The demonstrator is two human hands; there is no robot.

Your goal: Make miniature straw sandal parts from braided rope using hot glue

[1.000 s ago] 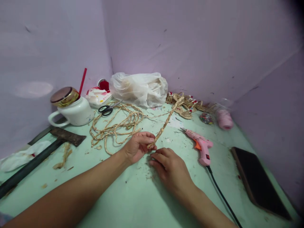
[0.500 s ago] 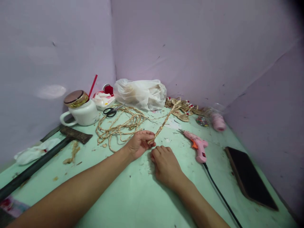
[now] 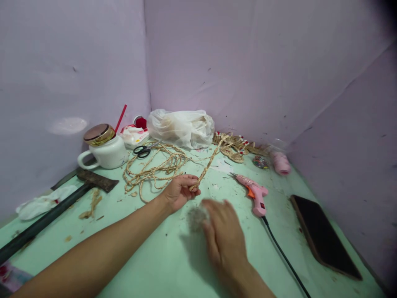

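Note:
My left hand is closed, thumb against fingers, on the near end of a braided straw cord. The cord slants from that hand up and right towards woven straw pieces by the wall. To the lower right, my right hand is raised a little over the green tabletop and smeared by motion. A greyish blurred patch lies beside its fingertips; I cannot make out what it is. Behind my left hand spreads a loose tangle of thin twisted straw cord, with black-handled scissors at its far edge.
On the right are a pink glue gun with a black cable, a dark tablet or phone and a pink thread spool. A hammer-like tool and white mug stand left. A white plastic bag sits behind.
My right hand has pulled back from beside my left hand, towards me, with its fingers now blurred. My left hand keeps hold of the cord end. The whole view has shifted slightly.

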